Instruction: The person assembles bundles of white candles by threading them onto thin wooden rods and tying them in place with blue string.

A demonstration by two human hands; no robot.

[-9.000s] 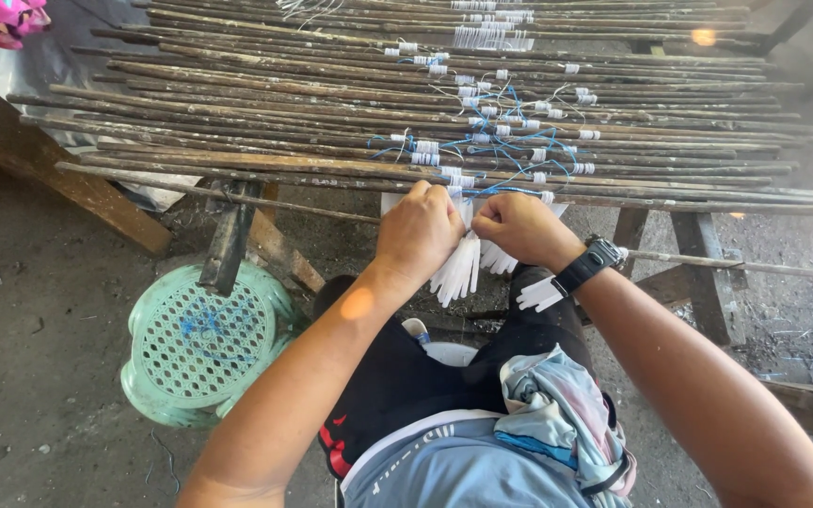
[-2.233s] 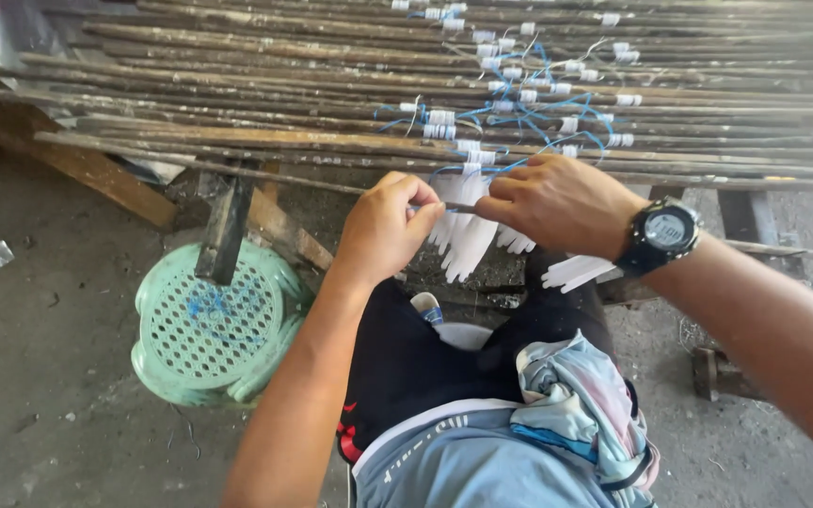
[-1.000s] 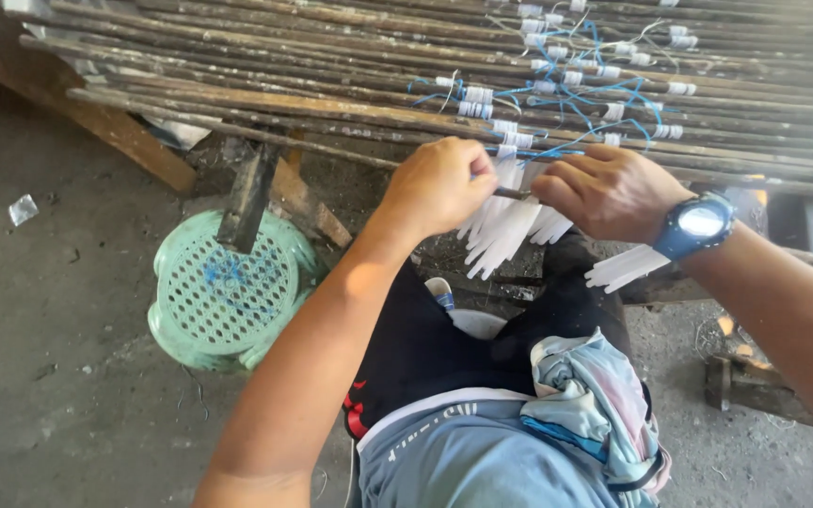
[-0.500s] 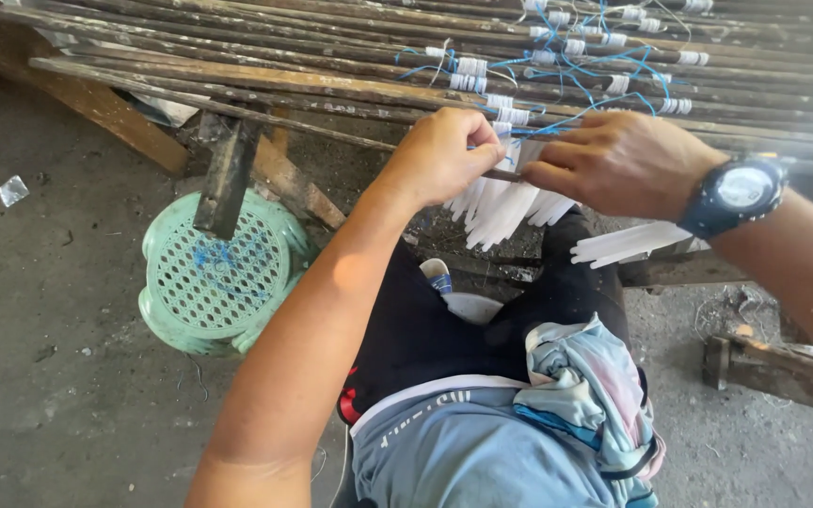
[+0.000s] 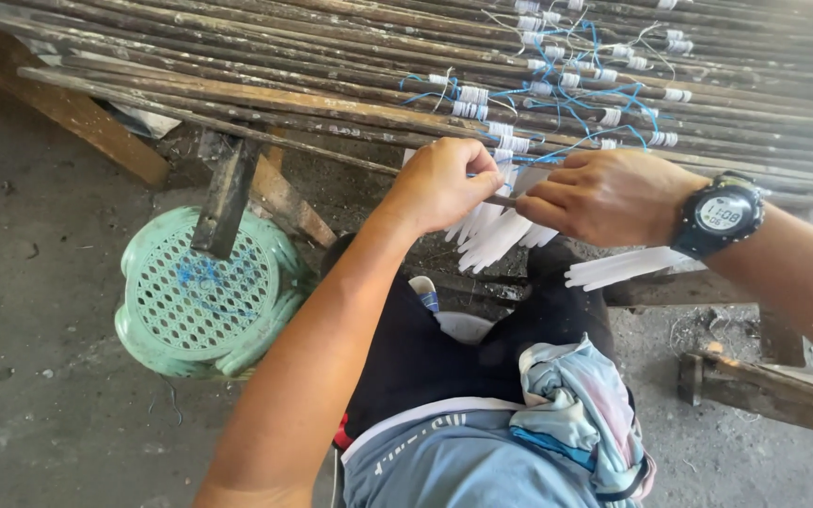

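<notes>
Pinching same thin rod (image 5: 505, 199) at rack (image 5: 237, 89) edge, left hand (image 5: 444, 183) and right hand (image 5: 604, 196) closed on it; best kept tight, blue thread (image 5: 557, 150) taut above white strips (image 5: 491, 235).

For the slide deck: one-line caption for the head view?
Left hand and right hand pinch a thin rod among white strips, beside a green stool.

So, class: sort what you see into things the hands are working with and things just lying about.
In use: left hand, right hand, thin rod, white strips, blue string.
Lying about: green stool, cloth on lap, wooden beam.
</notes>
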